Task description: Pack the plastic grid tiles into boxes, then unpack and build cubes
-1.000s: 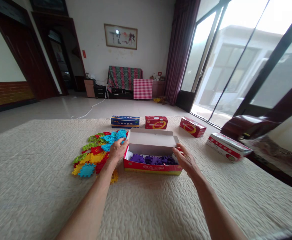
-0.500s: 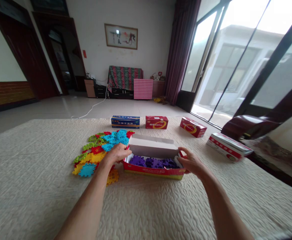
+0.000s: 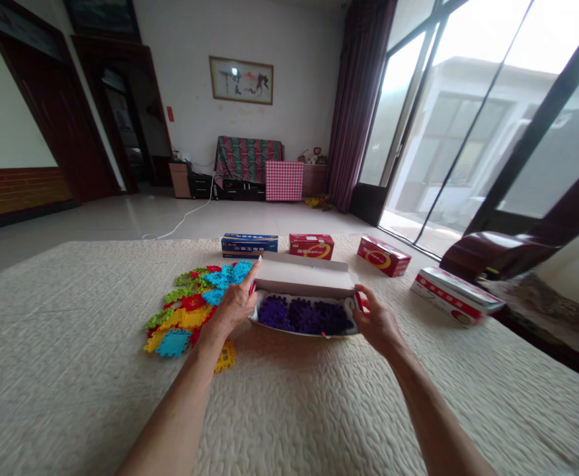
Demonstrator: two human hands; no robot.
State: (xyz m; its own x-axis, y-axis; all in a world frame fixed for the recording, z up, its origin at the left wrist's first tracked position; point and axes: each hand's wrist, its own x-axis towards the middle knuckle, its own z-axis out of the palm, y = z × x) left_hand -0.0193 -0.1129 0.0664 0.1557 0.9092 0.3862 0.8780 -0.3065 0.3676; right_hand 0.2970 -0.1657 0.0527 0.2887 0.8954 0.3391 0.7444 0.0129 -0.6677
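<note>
On the cream mat point(image 3: 71, 370), both hands gripping open box point(image 3: 304, 281), coloured tiles point(image 3: 190, 307) left, closed boxes point(image 3: 311, 245) behind

Two forearms entered from the lower edge of the frame, both bare to the point of cut-off; no sleeve was visible. The left hand point(image 3: 236, 303) and right hand point(image 3: 377, 324) carried no glove, ring, watch or bracelet.
</note>
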